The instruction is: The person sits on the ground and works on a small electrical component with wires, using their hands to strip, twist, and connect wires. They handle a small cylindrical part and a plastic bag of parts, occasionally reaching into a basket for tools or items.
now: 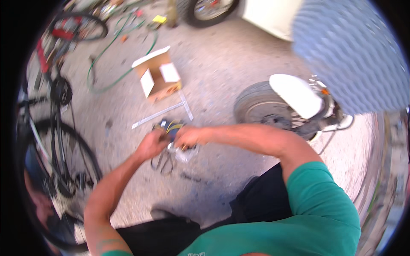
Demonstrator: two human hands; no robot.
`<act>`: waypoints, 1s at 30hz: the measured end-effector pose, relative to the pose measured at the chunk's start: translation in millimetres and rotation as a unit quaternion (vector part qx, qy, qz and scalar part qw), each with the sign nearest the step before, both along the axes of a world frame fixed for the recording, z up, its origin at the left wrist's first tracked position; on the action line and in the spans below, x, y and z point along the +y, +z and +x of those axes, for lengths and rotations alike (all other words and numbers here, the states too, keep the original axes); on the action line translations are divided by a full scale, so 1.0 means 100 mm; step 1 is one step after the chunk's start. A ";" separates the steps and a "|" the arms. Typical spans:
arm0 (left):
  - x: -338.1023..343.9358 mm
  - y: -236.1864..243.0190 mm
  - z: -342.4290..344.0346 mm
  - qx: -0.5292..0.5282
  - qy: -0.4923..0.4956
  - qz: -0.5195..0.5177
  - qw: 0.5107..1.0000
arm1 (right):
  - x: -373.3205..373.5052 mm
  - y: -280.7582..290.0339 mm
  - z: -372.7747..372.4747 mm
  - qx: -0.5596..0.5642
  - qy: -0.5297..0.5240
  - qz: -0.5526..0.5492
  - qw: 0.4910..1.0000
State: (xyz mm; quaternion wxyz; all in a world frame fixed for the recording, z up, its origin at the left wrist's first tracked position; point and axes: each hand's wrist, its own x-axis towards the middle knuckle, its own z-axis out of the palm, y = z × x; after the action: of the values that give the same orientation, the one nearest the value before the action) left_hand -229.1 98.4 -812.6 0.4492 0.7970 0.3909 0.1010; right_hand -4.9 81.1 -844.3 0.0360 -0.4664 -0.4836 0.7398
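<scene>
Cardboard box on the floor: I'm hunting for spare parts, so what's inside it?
The cardboard box lies open, flaps spread. Only a white flap and bare brown interior show; anything deeper is hidden by its walls.

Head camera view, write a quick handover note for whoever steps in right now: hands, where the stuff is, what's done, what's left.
Left hand and right hand: both closed on a small bundle of yellow and blue wires, held together above the concrete floor.
Open cardboard box lies beyond the hands; a white-fendered wheel stands to the right, a bicycle to the left.
Done: bundle in hand.
Left: too blurred to tell how far the wire work has got.
</scene>
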 end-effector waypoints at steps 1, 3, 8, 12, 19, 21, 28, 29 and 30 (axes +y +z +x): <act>0.01 0.04 0.01 0.042 0.022 -0.049 0.998 | 0.01 -0.02 -0.05 -0.018 -0.011 -0.004 1.000; 0.02 0.11 0.05 0.046 0.021 -0.100 0.994 | 0.03 -0.04 -0.14 -0.039 -0.016 0.000 0.999; 0.12 0.21 0.14 0.085 -0.025 -0.173 0.981 | 0.06 -0.11 -0.18 -0.126 0.038 0.118 0.984; 0.21 0.31 0.19 0.119 -0.034 -0.185 0.975 | 0.16 0.05 -0.06 -0.216 0.189 0.296 0.911; 0.32 0.39 0.25 0.095 -0.039 -0.131 0.986 | 0.26 0.89 -0.01 -0.248 0.183 0.392 0.867; 0.37 0.38 0.26 0.091 -0.030 -0.055 0.994 | 0.29 1.21 0.07 -0.235 0.191 0.380 0.874; 0.50 0.56 0.50 0.035 0.022 -0.095 0.995 | -0.18 2.52 0.79 -0.096 0.116 0.380 0.913; 0.47 0.65 0.56 0.012 0.020 -0.092 0.996 | -0.33 2.75 0.93 -0.049 0.101 0.376 0.920; 0.46 0.74 0.65 0.002 0.021 -0.087 0.996 | -0.46 2.98 1.05 -0.057 0.095 0.329 0.938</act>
State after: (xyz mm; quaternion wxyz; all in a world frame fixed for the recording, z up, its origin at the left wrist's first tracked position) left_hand -164.5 144.4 -738.2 0.5136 0.7469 0.4157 0.0749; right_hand 99.7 35.2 -546.4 0.0896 -0.4219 -0.7431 0.5117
